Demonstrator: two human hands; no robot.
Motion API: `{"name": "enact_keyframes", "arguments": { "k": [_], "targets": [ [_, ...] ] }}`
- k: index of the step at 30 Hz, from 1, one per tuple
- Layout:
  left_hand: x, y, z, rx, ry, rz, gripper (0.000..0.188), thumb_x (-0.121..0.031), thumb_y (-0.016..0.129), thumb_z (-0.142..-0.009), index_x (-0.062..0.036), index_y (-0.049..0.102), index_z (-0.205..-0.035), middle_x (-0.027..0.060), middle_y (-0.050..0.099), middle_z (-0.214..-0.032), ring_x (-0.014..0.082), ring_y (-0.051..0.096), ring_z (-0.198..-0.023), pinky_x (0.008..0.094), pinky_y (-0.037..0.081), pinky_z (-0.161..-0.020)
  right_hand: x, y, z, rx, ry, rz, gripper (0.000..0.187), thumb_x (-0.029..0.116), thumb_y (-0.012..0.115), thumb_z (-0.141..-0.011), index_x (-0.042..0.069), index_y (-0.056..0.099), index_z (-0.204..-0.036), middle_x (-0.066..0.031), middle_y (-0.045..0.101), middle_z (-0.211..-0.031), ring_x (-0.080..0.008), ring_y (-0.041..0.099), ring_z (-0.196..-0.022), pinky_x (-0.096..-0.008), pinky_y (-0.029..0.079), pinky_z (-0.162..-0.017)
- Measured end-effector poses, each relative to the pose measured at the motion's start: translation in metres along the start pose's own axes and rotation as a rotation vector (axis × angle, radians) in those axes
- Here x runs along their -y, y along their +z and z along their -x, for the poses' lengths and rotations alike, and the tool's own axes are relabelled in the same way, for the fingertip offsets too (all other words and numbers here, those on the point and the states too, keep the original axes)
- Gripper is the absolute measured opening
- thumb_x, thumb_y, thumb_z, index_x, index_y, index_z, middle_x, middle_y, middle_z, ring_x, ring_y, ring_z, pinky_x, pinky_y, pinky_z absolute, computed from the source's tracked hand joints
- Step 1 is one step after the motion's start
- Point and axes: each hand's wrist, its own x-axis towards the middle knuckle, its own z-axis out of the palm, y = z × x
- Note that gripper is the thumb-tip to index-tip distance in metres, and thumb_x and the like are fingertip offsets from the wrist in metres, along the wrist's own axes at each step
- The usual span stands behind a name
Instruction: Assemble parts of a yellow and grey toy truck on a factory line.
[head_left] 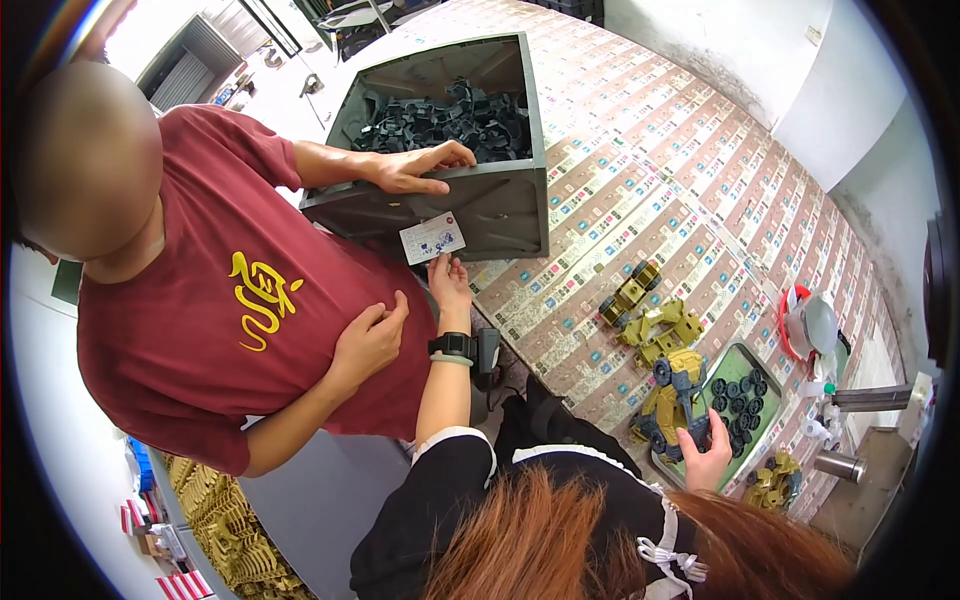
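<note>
My left hand is raised toward a grey bin, fingers pinched on the lower edge of a small white card that sits against the bin's front wall; a black watch wraps that wrist. My right hand rests low on the worktop, fingers curled loosely over the dark wheel end of an olive toy vehicle; I cannot tell whether it really grips it. Just beside it lies a green tray of black wheels. More olive toy parts lie a little farther up the patterned worktop.

A person in a red shirt stands to my left, one hand laid on the bin's rim above the card. The bin is full of dark plastic pieces.
</note>
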Motion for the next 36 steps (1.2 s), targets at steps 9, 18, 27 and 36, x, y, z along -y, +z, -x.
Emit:
{"name": "enact_keyframes", "arguments": {
  "k": [9,18,27,36],
  "targets": [
    [-0.001,-0.002,0.0,-0.018,0.004,0.001,0.013,-0.013,0.059,-0.078,-0.0166,0.05,-0.087,-0.0027,0.054,-0.084,0.0117,0.049,-0.074,0.0238,0.038,-0.064,-0.001,0.0,0.0,0.011,-0.011,0.036,0.05,0.012,0.071,-0.061,-0.001,0.052,-0.106,-0.012,0.055,-0.09,-0.0218,0.053,-0.078,-0.0299,0.042,-0.07],
    [0.0,-0.002,-0.003,0.0,-0.01,0.001,0.015,-0.013,0.058,-0.079,-0.0168,0.049,-0.089,-0.0027,0.053,-0.084,0.012,0.049,-0.074,0.0246,0.039,-0.064,-0.001,0.002,-0.001,0.006,-0.007,0.025,0.05,0.013,0.072,-0.061,-0.001,0.052,-0.106,-0.0118,0.055,-0.09,-0.0217,0.052,-0.077,-0.0298,0.042,-0.07],
    [-0.002,-0.007,-0.001,0.004,-0.001,-0.008,0.018,-0.012,0.058,-0.078,-0.0164,0.048,-0.092,-0.0014,0.053,-0.086,0.0132,0.049,-0.074,0.0261,0.04,-0.063,-0.001,0.001,0.001,0.005,-0.022,0.028,0.05,0.013,0.072,-0.061,-0.001,0.052,-0.105,-0.0112,0.054,-0.089,-0.0211,0.052,-0.076,-0.0296,0.042,-0.069],
    [0.014,-0.02,-0.008,0.147,-0.248,-0.217,0.005,-0.012,0.056,-0.08,-0.0105,0.052,-0.084,-0.0013,0.055,-0.073,0.01,0.052,-0.067,0.0228,0.042,-0.057,0.014,0.01,-0.017,-0.021,-0.182,0.1,0.05,0.019,0.074,-0.059,0.0,0.055,-0.1,-0.0154,0.056,-0.088,-0.0288,0.055,-0.079,-0.0338,0.044,-0.071]
  ]
}}
